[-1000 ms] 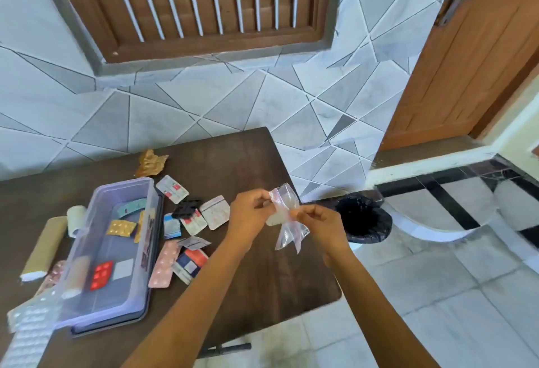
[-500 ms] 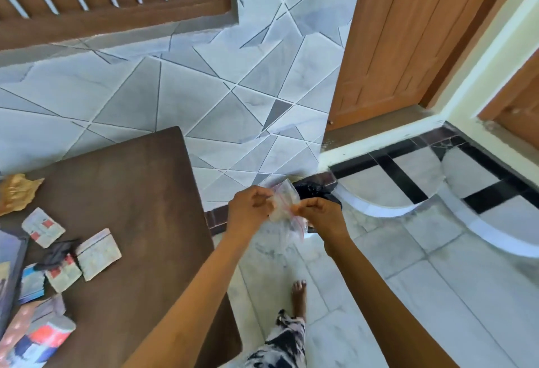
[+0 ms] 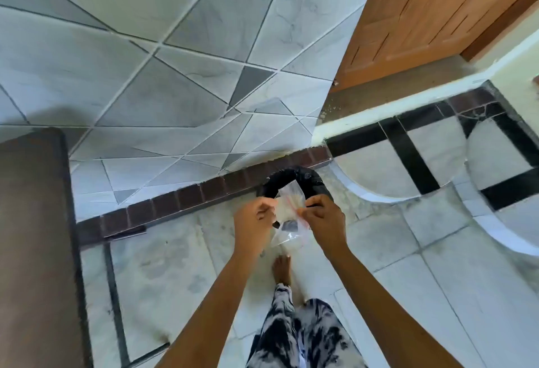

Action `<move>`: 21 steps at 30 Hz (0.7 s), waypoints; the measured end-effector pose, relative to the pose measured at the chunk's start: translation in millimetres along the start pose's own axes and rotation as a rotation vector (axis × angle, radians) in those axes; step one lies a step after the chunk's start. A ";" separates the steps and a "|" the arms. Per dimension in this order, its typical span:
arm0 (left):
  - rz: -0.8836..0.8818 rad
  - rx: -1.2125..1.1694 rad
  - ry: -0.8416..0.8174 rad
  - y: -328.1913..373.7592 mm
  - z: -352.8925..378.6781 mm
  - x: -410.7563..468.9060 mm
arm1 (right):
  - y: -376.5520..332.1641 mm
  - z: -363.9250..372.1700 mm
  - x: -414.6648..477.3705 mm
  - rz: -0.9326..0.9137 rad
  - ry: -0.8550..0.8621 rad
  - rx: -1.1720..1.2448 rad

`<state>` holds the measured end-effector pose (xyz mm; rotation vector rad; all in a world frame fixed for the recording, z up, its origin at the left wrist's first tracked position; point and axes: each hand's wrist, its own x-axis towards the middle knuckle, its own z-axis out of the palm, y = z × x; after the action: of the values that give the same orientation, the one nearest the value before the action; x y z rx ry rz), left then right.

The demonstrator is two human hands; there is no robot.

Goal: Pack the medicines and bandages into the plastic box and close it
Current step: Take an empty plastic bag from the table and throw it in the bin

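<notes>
A small clear plastic bag (image 3: 288, 207) with a red strip hangs between both hands above the floor. My left hand (image 3: 253, 221) pinches its left edge and my right hand (image 3: 322, 218) pinches its right edge. Just beyond the bag stands a bin lined with a black bag (image 3: 294, 176) against the wall. The plastic box, the medicines and the bandages are out of view.
The brown table (image 3: 32, 236) fills the left edge of the view, with its legs on the tiled floor. A wooden door (image 3: 437, 8) stands at the upper right. My bare foot (image 3: 281, 270) and patterned trouser leg are below the hands.
The view has swung right, away from the table, so the box and medicine packs have left the frame. Both hands still hold the clear bag, now close over the black-lined bin.
</notes>
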<state>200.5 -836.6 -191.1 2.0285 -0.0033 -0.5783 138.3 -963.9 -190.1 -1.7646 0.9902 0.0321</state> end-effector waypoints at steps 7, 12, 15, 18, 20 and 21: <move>-0.132 0.110 -0.013 -99.8 99.3 112.4 | 119.3 61.1 140.9 0.083 -0.140 -0.174; -0.228 0.187 -0.137 -212.0 187.1 196.2 | 225.5 111.5 241.9 0.108 -0.214 -0.299; -0.302 0.191 -0.194 -267.0 230.3 242.4 | 272.2 137.2 291.5 0.139 -0.284 -0.329; -0.421 0.241 -0.282 -303.4 260.7 280.7 | 308.9 160.7 330.7 0.205 -0.399 -0.371; -0.505 0.292 -0.384 -321.8 274.3 300.5 | 327.8 171.3 352.0 0.232 -0.578 -0.510; -0.526 0.331 -0.440 -329.9 279.6 308.9 | 336.6 176.0 361.1 0.239 -0.687 -0.603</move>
<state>285.5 -971.4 -698.0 2.1802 0.1866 -1.4276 237.7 -1071.7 -693.3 -1.9294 0.6984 1.1112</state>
